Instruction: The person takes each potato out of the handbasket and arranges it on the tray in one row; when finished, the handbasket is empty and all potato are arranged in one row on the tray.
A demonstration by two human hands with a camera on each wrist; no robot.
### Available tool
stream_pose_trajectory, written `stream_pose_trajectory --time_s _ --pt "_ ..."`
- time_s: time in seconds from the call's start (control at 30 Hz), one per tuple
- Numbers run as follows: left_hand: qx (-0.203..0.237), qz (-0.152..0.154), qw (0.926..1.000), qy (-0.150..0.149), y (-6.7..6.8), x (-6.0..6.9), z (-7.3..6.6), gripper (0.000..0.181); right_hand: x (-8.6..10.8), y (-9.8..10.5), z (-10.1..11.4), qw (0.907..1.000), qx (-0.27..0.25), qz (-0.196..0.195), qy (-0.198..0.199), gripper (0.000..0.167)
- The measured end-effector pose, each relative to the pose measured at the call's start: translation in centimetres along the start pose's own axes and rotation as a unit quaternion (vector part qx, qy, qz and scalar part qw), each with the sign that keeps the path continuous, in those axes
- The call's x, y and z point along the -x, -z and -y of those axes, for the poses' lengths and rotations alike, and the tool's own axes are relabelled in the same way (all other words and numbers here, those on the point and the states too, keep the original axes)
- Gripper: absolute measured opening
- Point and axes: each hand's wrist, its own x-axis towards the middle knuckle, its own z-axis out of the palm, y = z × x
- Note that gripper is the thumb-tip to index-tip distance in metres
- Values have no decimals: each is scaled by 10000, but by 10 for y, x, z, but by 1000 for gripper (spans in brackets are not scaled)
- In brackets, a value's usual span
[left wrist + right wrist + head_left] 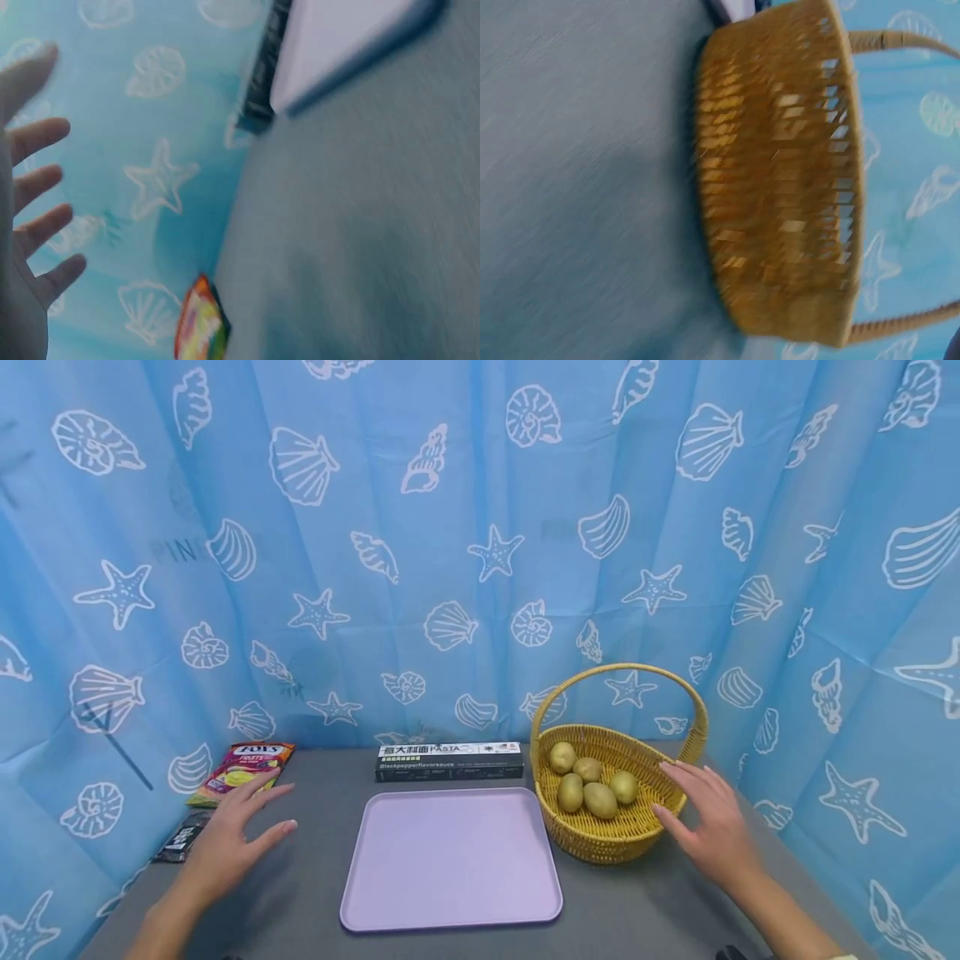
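Observation:
My left hand [225, 839] hovers with spread fingers over the left part of the table, holding nothing. In the left wrist view its fingers [41, 184] are apart and touch nothing. Beyond it lies a colourful snack bag [243, 770], partly covered by the hand. At the right, my right hand [708, 822] is held with parted fingers by the right rim of a yellow wicker basket [600, 852]; whether the fingertips touch it I cannot tell. Several potatoes [600, 800] sit in the basket. Between the hands a lilac tray [450, 860] lies flat.
Behind the tray stands a long black-and-white pasta box [450, 762]. A small black packet [182, 837] lies by the left edge, beside the left forearm. The basket's tall arched handle [618, 667] rises upright. A blue shell-patterned curtain [465, 568] encloses the back and sides of the grey table [300, 893].

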Motion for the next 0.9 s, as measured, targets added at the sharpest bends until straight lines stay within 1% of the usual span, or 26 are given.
stream_pose_trajectory --time_s 0.07,0.13,0.23,0.3,0.37,0.47,0.53,0.6,0.63,0.77,0.8,0.87,0.9 --pt "202 -65 9998 11 -1 -2 -6 51 -9 -3 5 10000 -40 17 -62 52" --pt "389 -174 9991 -62 -3 -4 -11 47 -17 -6 8 9997 -90 87 -209 46" --pt "610 -330 9974 -182 -8 -6 -16 43 -29 -11 11 9969 -174 418 -644 48" --pt "794 -352 9961 -183 -11 -7 -19 42 -39 -15 12 9929 -303 666 -942 46" --pt "1045 -307 9940 -100 -15 -7 -21 42 -49 -19 12 9872 -455 955 -1197 44" --pt "1551 -148 9877 86 -23 -6 -23 43 -64 -25 8 9754 -709 1424 -1525 42" --pt "1840 -13 9826 244 -29 -5 -24 45 -74 -30 3 9639 -864 1803 -1761 44" --pt "2029 147 9782 420 -35 -3 -24 46 -81 -36 -2 9489 -1020 2184 -2038 47" --pt "2134 220 9754 506 -38 -3 -24 47 -85 -39 -5 9399 -1107 2373 -2191 49" --pt "2464 524 9640 850 -51 -1 -24 52 -95 -55 -17 8983 -1454 3021 -2838 59" --pt "2576 616 9595 955 -55 -1 -23 53 -96 -60 -20 8892 -1514 3146 -2956 61" --pt "2854 828 9482 1120 -63 -1 -21 54 -97 -68 -25 8716 -1598 3378 -3173 64" --pt "2945 926 9431 1233 -67 -1 -20 54 -97 -71 -27 8649 -1630 3462 -3250 66"
